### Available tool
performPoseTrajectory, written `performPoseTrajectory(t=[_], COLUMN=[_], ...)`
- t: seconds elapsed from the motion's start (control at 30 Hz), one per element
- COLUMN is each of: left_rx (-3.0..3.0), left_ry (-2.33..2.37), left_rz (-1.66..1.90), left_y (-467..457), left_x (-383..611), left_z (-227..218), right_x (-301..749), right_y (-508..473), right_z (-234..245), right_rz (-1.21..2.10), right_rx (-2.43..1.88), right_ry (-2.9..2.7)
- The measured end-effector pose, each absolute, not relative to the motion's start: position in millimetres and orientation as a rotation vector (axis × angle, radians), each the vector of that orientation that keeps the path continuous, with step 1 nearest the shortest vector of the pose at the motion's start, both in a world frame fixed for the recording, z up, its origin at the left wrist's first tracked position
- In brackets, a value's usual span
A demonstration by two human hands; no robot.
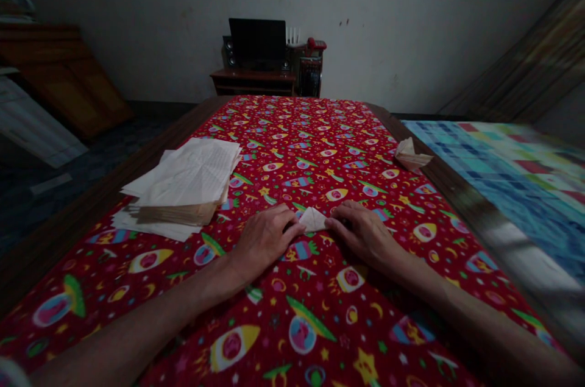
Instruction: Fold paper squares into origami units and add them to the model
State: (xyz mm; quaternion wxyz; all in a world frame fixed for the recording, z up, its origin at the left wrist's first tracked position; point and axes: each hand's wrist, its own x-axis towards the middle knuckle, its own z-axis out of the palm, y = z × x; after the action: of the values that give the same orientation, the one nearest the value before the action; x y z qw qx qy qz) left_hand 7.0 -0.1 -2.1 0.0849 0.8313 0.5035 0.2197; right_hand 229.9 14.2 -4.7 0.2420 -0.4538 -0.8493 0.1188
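Observation:
A small folded piece of white paper (313, 219) lies on the red patterned tablecloth (320, 314) in front of me. My left hand (265, 237) rests on the cloth with its fingertips pinching the paper's left edge. My right hand (363, 231) presses its fingertips on the paper's right edge. Both hands lie knuckles up with fingers drawn together on the paper.
A stack of white sheets (185, 186) sits at the left of the table. A folded paper shape (411, 155) lies near the right edge. A dark screen (257, 42) stands on a low cabinet by the far wall. A checked blue cover (503, 173) lies at the right.

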Motion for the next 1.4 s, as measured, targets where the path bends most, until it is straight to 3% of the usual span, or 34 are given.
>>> performPoseTrajectory(t=[0.67, 0.87, 1.03, 1.4], left_rx=[2.574, 2.605, 2.872, 2.91], left_ry=[1.513, 1.332, 1.016, 1.05], left_rz=[0.508, 0.802, 0.536, 0.369], left_y=[0.4, -3.7, -8.3, -11.1], left_x=[5.0, 6.3, 8.1, 3.7], left_z=[5.8, 2.5, -0.4, -2.6], right_x=[223.8, 221.0, 220.1, 214.3], right_y=[19.9, 19.6, 18.2, 11.2], right_z=[-0.7, 3.0, 3.9, 6.7], right_rz=[0.117, 0.143, 0.16, 0.038], right_rx=[-1.36, -1.443, -1.479, -1.614], right_ry=[-2.473, -2.489, -2.465, -2.485])
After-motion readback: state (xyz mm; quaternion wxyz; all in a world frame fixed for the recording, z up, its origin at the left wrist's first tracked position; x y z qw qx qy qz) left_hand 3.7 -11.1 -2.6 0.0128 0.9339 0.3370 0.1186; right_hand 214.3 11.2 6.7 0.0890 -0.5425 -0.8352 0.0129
